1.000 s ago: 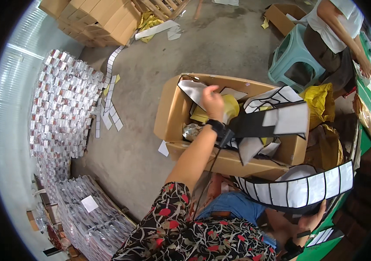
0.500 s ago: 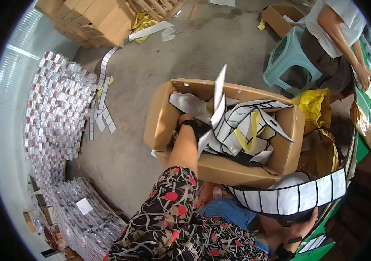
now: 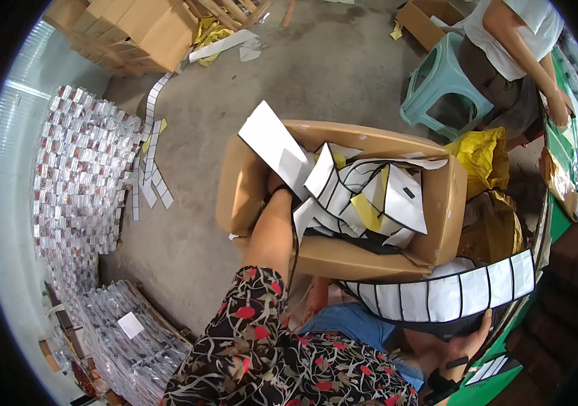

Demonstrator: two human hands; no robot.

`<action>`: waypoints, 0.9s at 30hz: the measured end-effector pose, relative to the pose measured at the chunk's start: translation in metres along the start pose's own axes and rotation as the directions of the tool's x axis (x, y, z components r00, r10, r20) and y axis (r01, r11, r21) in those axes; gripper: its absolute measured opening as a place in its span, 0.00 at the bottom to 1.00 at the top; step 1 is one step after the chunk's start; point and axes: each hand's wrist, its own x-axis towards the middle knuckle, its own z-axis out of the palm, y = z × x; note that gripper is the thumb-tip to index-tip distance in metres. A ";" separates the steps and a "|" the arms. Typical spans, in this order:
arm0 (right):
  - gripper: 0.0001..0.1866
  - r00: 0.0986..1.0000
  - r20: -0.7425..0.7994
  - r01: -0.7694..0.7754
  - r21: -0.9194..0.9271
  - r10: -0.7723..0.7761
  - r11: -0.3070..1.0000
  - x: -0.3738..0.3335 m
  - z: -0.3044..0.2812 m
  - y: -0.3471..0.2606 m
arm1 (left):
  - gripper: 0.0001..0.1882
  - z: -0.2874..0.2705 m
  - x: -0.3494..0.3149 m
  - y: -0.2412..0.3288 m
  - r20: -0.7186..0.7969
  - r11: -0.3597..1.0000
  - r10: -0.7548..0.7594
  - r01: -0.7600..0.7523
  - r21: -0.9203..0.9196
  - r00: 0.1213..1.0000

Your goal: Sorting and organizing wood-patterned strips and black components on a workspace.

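Concrete floor (image 3: 191, 149); stacked cartons (image 3: 137, 37) beyond open cardboard box (image 3: 343, 262).

The carton (image 3: 363, 261) opens upward, but heaped white strips (image 3: 398, 201) block its middle.

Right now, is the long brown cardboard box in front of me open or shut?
The box is open: its top is uncovered, showing white, black-edged pieces inside, and your left forearm reaches in.
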 end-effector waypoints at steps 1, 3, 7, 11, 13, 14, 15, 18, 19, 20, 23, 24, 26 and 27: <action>0.25 1.000 0.005 -0.026 0.003 0.026 1.000 -0.001 0.002 -0.002 | 0.15 -0.021 -0.009 -0.004 -0.047 0.999 0.042 -0.041 0.023 0.998; 0.25 0.998 0.061 -0.026 0.012 0.025 1.000 0.001 0.003 -0.002 | 0.15 -0.039 -0.015 -0.012 -0.220 0.992 0.128 -0.123 0.036 0.967; 0.25 0.994 0.108 -0.029 0.006 0.028 1.000 0.007 0.007 0.000 | 0.13 -0.095 -0.057 -0.029 -0.405 0.682 -0.206 -0.167 -0.712 0.891; 0.24 0.992 0.127 -0.025 -0.014 0.026 1.000 0.014 0.005 0.004 | 0.08 -0.141 -0.140 0.007 -0.615 0.745 0.033 -0.429 -0.510 0.788; 0.24 0.987 0.156 -0.026 0.003 0.025 1.000 0.015 0.009 0.005 | 0.08 -0.123 -0.166 0.040 -0.599 0.637 0.250 -0.595 -0.490 0.761; 0.25 0.970 0.236 -0.055 0.021 0.049 0.998 0.020 0.005 0.005 | 0.07 -0.117 -0.179 0.056 -0.571 0.594 0.345 -0.645 -0.481 0.744; 0.25 0.970 0.238 -0.048 0.019 0.042 0.999 0.018 0.005 0.005 | 0.07 -0.113 -0.188 0.067 -0.540 0.542 0.440 -0.692 -0.477 0.717; 0.23 0.976 0.218 -0.030 0.037 0.021 0.999 0.003 0.012 0.001 | 0.11 -0.094 -0.192 0.082 -0.486 0.509 0.546 -0.731 -0.454 0.682; 0.23 0.977 0.213 -0.019 0.043 0.009 0.999 0.002 0.009 0.000 | 0.11 -0.093 -0.192 0.083 -0.493 0.500 0.551 -0.739 -0.452 0.674; 0.22 0.969 0.246 -0.019 0.057 0.005 0.998 0.002 0.005 0.001 | 0.15 -0.093 -0.191 0.082 -0.470 0.515 0.558 -0.729 -0.451 0.684; 0.22 0.971 0.237 -0.014 0.092 -0.009 0.996 0.000 -0.005 0.001 | 0.24 -0.102 -0.180 0.076 -0.380 0.563 0.613 -0.721 -0.405 0.693; 0.22 0.968 0.252 -0.032 0.104 0.005 0.994 -0.001 -0.007 0.002 | 0.22 -0.104 -0.172 0.069 -0.350 0.659 0.573 -0.670 -0.341 0.741; 0.22 0.966 0.258 0.009 0.090 -0.032 0.996 -0.005 -0.012 0.003 | 0.20 -0.091 -0.143 0.039 -0.460 0.754 0.378 -0.555 -0.351 0.804; 0.23 0.979 0.201 0.008 0.093 -0.027 0.996 -0.008 -0.012 0.003 | 0.19 -0.122 -0.139 0.025 -0.472 0.790 0.229 -0.446 -0.420 0.851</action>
